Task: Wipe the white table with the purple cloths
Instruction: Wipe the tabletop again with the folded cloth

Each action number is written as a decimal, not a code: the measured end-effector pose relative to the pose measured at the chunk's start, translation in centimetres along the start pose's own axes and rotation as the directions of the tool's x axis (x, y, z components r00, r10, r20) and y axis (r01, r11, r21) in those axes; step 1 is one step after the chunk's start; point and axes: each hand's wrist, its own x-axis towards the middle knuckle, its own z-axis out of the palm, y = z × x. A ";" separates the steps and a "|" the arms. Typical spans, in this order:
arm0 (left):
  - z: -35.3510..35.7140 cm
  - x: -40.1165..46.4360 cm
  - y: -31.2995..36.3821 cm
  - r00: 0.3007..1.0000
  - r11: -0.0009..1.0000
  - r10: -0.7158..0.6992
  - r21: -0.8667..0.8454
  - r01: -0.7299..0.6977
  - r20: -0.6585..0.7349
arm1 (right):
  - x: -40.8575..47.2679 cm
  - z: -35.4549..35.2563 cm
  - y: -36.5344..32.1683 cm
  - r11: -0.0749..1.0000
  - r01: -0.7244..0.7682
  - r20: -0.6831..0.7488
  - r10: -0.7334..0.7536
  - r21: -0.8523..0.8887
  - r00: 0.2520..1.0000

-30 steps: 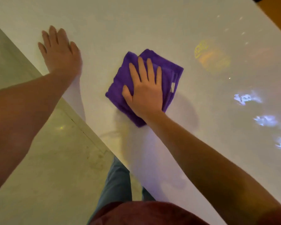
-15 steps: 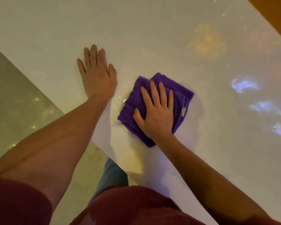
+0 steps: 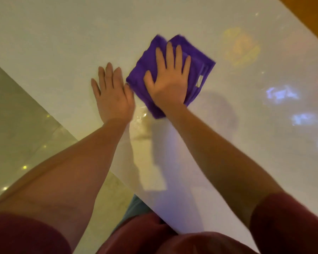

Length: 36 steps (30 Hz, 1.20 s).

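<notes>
While I watch through the head camera, I see my right hand [image 3: 170, 83] lying palm down on the purple cloth [image 3: 200, 61], fingers stretched out and slightly fanned, pressing it flat against the white table [image 3: 62, 33] without curling around it. My left hand [image 3: 112, 94] is just beside it, also flat and open on the bare tabletop, fingers close together, holding nothing; its thumb side sits right at the cloth's near-left corner, and I cannot tell whether they actually touch. The cloth is folded into a rough square and turned like a diamond, one corner pointing away from me and another toward me under my right wrist. It has no clear long side; its folded layers show as a split at the far corner, and a small white tag [image 3: 199, 81] sticks out on its right edge. It lies a little in from the table's near-left edge, roughly in the middle of my view. A wet, shiny patch [image 3: 141, 116] glints on the table between my wrists. Coloured reflections [image 3: 240, 46], yellow and blue, spot the surface to the right. The pale floor [image 3: 17, 125] shows to the left of the table edge, and dark red sleeves [image 3: 290, 222] cover both upper arms at the bottom.
</notes>
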 end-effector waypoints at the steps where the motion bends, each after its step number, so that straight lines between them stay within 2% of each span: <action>1: -0.1 0.0 0.0 1.000 1.000 0.001 -0.001 -0.001 0.009 | -2.1 0.0 -0.1 1.000 0.002 -0.008 -0.002 0.021 1.000; 7: -0.2 0.1 0.2 0.999 1.000 -0.017 0.013 0.016 0.032 | -13.9 0.8 0.4 0.994 -0.058 0.003 0.058 0.093 0.998; 11: 0.1 0.1 0.1 1.000 1.000 -0.005 0.008 0.005 0.031 | -15.6 0.6 1.5 0.994 -0.037 0.014 0.035 0.099 0.999; 13: 0.1 -0.1 0.0 1.000 1.000 -0.002 0.004 0.002 0.015 | -13.5 0.2 2.9 0.994 -0.057 -0.011 0.059 0.094 0.998; 16: 0.1 0.0 0.0 1.000 1.000 0.002 0.002 -0.002 -0.008 | -6.5 -0.9 5.5 0.982 -0.168 -0.081 0.175 0.085 0.981; 19: 0.2 0.0 0.0 1.000 1.000 0.017 0.010 -0.017 -0.007 | 1.3 -2.1 8.3 0.958 -0.284 -0.085 0.286 0.036 0.954; 22: 0.3 0.0 0.0 1.000 1.000 0.018 0.012 -0.018 -0.007 | 6.4 -2.8 10.3 0.952 -0.307 -0.037 0.307 0.021 0.951; 25: 0.5 -0.1 -0.1 1.000 0.999 0.028 0.019 -0.028 -0.012 | 6.7 -2.7 10.1 0.948 -0.318 -0.044 0.318 -0.004 0.947; 29: 0.4 -0.1 0.0 1.000 0.999 0.028 0.016 -0.028 -0.008 | -1.7 -2.0 7.4 0.964 -0.267 -0.108 0.265 -0.006 0.958; 33: 0.2 -0.3 0.1 1.000 1.000 0.004 -0.005 -0.004 0.003 | -18.4 -0.5 5.2 0.976 -0.196 -0.092 0.204 0.091 0.975; 36: 0.0 -0.4 0.3 1.000 1.000 0.010 0.002 -0.010 0.005 | -27.8 -0.3 6.7 0.987 -0.148 -0.065 0.152 0.058 0.986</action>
